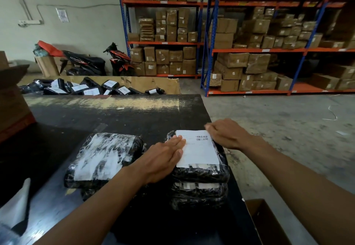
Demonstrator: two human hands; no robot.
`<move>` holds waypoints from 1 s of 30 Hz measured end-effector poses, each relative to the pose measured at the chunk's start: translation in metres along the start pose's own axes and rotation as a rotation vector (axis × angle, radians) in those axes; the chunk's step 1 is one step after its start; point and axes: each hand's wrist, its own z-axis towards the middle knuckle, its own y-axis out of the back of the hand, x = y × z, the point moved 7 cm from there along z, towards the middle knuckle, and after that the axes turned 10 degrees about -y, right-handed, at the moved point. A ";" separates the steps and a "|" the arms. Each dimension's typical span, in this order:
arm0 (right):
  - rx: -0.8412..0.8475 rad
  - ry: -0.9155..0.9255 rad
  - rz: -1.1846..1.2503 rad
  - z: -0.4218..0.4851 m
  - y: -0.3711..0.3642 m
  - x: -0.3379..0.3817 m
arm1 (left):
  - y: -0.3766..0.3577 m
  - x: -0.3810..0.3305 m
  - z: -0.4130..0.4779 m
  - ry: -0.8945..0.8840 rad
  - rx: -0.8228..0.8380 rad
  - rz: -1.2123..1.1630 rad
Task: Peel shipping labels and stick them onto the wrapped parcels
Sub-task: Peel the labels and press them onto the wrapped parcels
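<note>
Pressing the white paper shipping label onto the lumpy black film-wrapped parcel, the flat-fingered left grip and right grip (its hold I cannot tell) could trap creases.

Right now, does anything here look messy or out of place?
Yes: beyond the table, labelled black parcels lie in a jumbled heap against a cardboard sheet. The table's far edge is scuffed pale. The shipping label under the left hand and right hand sits fairly square on the top parcel.
</note>
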 end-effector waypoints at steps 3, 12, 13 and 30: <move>0.032 0.047 0.043 0.002 -0.014 0.017 | 0.001 0.000 -0.002 0.003 0.004 0.007; 0.017 -0.022 -0.012 -0.028 -0.003 -0.011 | -0.002 0.002 -0.001 0.006 0.026 -0.036; 0.037 0.014 0.015 -0.035 -0.004 0.003 | -0.003 0.003 0.000 0.010 0.028 -0.038; 0.156 0.121 0.011 -0.084 -0.015 0.014 | -0.004 0.007 -0.005 0.050 0.081 -0.014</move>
